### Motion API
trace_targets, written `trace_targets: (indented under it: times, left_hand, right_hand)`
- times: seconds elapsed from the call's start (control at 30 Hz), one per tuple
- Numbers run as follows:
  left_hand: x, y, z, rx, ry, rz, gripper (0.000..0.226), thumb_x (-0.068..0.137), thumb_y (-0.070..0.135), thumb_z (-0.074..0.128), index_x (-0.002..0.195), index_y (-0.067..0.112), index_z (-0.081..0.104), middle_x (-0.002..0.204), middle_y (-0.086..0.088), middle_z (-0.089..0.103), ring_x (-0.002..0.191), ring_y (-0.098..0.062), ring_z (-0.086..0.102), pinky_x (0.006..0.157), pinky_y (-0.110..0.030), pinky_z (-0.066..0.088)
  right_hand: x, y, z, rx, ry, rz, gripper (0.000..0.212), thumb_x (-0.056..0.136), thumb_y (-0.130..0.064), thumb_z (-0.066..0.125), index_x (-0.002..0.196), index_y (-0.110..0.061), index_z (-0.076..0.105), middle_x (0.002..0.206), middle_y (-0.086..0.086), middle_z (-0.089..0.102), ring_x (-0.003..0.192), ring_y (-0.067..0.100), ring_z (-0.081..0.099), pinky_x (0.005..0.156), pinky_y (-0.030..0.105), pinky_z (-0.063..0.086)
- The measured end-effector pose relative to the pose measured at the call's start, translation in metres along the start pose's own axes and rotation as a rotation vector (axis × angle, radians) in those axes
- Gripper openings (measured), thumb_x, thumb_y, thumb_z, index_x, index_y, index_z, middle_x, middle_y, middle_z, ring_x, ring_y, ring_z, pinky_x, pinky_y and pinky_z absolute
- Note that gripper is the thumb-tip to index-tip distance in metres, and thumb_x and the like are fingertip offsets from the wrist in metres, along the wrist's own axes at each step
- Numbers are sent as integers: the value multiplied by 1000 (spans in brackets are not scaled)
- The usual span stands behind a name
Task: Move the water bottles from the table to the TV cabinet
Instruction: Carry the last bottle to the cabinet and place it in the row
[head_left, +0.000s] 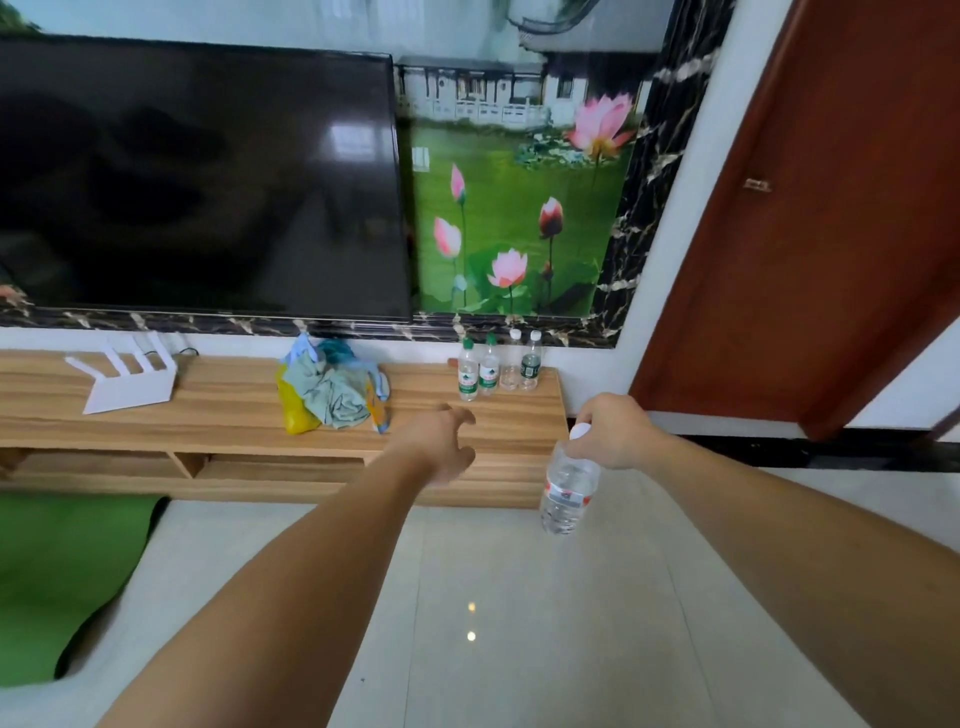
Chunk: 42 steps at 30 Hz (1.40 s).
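- The right hand (615, 434) grips a clear water bottle (566, 488) at its neck, just under the white cap, with the fingers curled round the top.
- The bottle's body hangs below that hand, slightly tilted, off the right end of the TV cabinet (208, 421) and above the tiled floor (519, 623).
- A hold at the neck seems chosen for carrying: the bottle dangles freely and its base is left clear to go down upright.
- The left hand (441, 441) holds nothing. Its fingers are loosely curled and spread, with the arm stretched toward the cabinet's front edge, perhaps for balance or to steady the placement.
- Four bottles (496, 366) stand upright in a tight row at the cabinet's back right corner, close to the wall: two with green caps, two with white.
- Grouping them at the back probably keeps the bare wood in front free, and that strip looks like the natural spot for the carried bottle.
- A heap of cloth and bags (327, 387) lies left of the row, and a white router (130, 374) sits further left, so the right end is the open side.
- The table is not in view.
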<state>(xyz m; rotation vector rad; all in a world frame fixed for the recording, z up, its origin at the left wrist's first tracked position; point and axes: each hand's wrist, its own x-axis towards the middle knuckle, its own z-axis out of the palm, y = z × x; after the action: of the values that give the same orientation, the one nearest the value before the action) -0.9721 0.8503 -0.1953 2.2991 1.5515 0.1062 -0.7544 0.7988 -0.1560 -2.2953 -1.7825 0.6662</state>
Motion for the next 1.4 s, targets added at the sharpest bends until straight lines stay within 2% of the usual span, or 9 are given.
trace_targets:
  times: [0.33,0.43,0.57,0.73,0.87,1.0,1.17,1.3,1.4]
  left_hand:
    - [130,-17,-15,-60,-37,35,48,86,32,56,133,27,46,139,-5,45,111,-27,54,91,-35,44]
    - [169,-20,-15,-37,-70,18,48,85,31,56,132,28,46,137,-5,46,114,-27,52,94,-37,45]
    - [229,-18,-19,-24,-90,-10,48,84,32,55,132,30,46,137,-4,47,117,-27,51,94,-37,44]
    - [300,-15,-19,-53,-39,-37,48,84,32,57,131,29,48,141,-7,46,121,-28,50,93,-33,41]
    - [343,-20,-9,-55,-88,-45,49,83,33,58,131,30,48,137,-5,48,117,-28,51,91,-32,41]
    - [398,-35,-10,-83,-92,-40,49,82,32,58,131,28,48,136,-7,48,117,-28,51,91,-32,41]
    - [460,-45,-14,-147,-125,-8,47,80,31,59,127,27,52,128,-8,52,115,-29,52,94,-38,46]
    - [495,-46,-11,-159,-137,21,47,81,29,59,127,26,53,128,-7,53,115,-29,53,96,-41,46]
    - [513,-45,-6,-143,-154,17,45,81,31,58,126,27,53,129,-7,54,115,-29,53,96,-41,45]
  right_hand:
    - [137,-19,-27,68,12,29,31,68,-30,77,83,-6,66,89,9,62,82,24,60,60,30,46]
    - [183,-14,-29,93,-17,50,33,68,-33,78,79,-5,63,80,7,58,71,20,54,52,28,40]
    - [245,-6,-34,106,-43,24,33,70,-28,76,87,-1,66,83,8,57,74,21,56,57,31,42]
    - [312,-1,-43,25,-104,-38,27,69,-25,75,67,-8,54,72,7,52,67,22,52,54,32,39]
    - [358,5,-47,-14,-132,-35,21,72,-21,73,74,-4,62,77,10,57,71,24,54,57,33,41]
    - [408,4,-55,-17,-119,0,37,75,-27,72,58,-12,43,65,4,43,63,22,44,49,30,32]
    - [457,1,-59,-34,-138,42,26,74,-27,71,85,-4,64,86,10,61,77,24,55,58,33,43]
    - [488,4,-60,-14,-137,73,25,73,-22,71,88,-2,68,89,14,66,72,23,55,56,32,41]
    - [510,12,-57,6,-149,90,16,73,-21,71,76,-7,64,82,11,62,71,23,54,55,31,40]
